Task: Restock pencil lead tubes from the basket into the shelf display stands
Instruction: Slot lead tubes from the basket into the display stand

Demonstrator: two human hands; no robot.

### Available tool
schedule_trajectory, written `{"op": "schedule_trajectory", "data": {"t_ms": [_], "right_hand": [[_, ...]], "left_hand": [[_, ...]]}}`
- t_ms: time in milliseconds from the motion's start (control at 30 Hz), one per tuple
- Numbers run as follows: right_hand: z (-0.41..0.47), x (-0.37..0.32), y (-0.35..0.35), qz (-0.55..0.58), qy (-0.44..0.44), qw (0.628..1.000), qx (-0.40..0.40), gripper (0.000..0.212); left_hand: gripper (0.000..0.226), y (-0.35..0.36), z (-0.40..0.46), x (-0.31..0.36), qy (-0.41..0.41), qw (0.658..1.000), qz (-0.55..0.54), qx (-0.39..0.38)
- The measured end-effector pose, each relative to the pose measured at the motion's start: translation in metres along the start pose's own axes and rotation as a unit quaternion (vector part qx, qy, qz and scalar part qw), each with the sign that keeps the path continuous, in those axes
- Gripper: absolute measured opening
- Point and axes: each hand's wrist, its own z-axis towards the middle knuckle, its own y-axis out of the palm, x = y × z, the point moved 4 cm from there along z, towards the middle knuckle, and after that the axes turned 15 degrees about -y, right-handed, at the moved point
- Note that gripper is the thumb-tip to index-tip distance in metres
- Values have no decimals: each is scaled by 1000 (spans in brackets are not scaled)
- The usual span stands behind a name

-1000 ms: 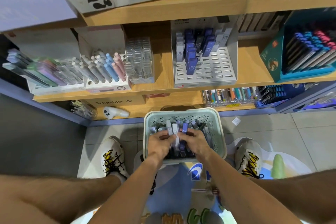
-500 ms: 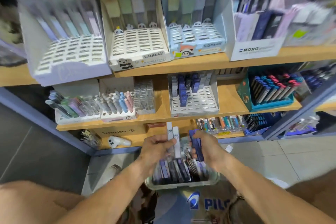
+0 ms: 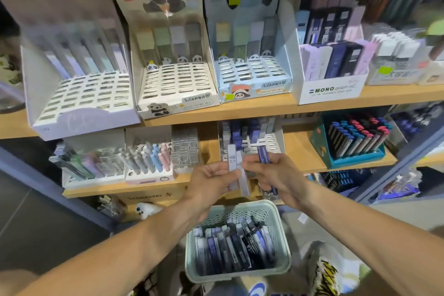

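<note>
Below the fingers, basket [image 3: 283, 230] well stocked; left hand [image 3: 211, 179] pinches grey tubes [image 3: 232, 163], right hand [image 3: 271, 173] a purple tube [image 3: 262, 152] (stand [image 3: 271, 144] behind mostly unfilled).

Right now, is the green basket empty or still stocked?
Still stocked. The basket holds a packed row of lead tubes, dark blue and grey, standing on end across most of its floor.

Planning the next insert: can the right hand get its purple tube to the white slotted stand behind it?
Probably yes. The right hand grips the purple tube just before the white slotted stand, whose front slots look empty, with nothing between.
</note>
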Motion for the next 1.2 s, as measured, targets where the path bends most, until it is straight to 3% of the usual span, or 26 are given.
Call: {"op": "schedule_trajectory", "data": {"t_ms": [233,333,433,567,800,967,1200], "right_hand": [[16,9,3,-23,6,998,55,17],[17,12,-5,-16,11,996,85,11],[19,13,-10,-15,15,994,107,7],[20,12,-16,-1,18,993,119,7],[20,10,-22,36,26,990,133,14],[19,7,-23,34,22,990,133,19],[19,9,-24,22,27,991,128,11]], "left_hand": [[36,-10,18,8,22,999,-12,47],[29,-20,26,16,69,991,14,111],[10,-23,33,23,107,987,8,122],[10,-25,44,31,151,975,51,156],[9,-22,56,44,252,898,241,270],[9,-21,65,44,286,852,341,276],[7,-16,68,46,289,841,378,255]]}}
